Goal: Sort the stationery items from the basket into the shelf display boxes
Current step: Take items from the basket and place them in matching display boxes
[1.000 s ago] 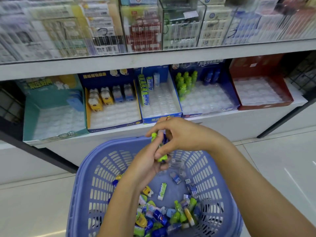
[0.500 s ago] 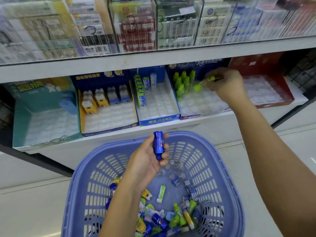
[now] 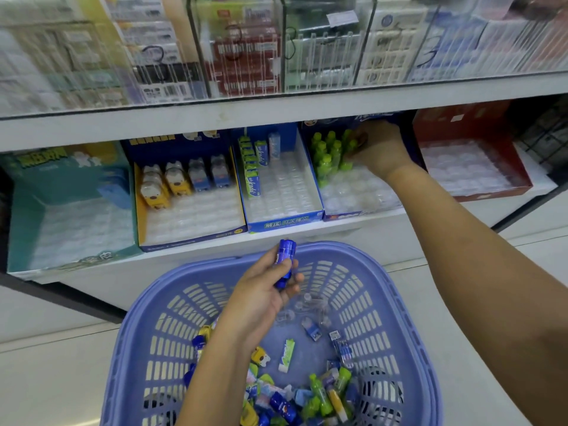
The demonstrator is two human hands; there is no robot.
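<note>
Our left hand (image 3: 261, 299) hovers over the basket (image 3: 338, 250) at 6 o'clock. Its thumb and fingers are curled round a blue tube (image 3: 285, 262) whose cap points towards 12. Our right hand (image 3: 381, 149) reaches to 1 o'clock into the dark blue display box (image 3: 347, 215) on the shelf (image 3: 215, 247). Its fingertips are among the green bottles (image 3: 325, 158) standing there, and we cannot tell whether it grips one. At that box's 9 o'clock sits the eraser box (image 3: 282, 222), and at its 3 o'clock the red box (image 3: 479, 192). Loose items (image 3: 307, 401) heap at the basket's 6 o'clock side.
</note>
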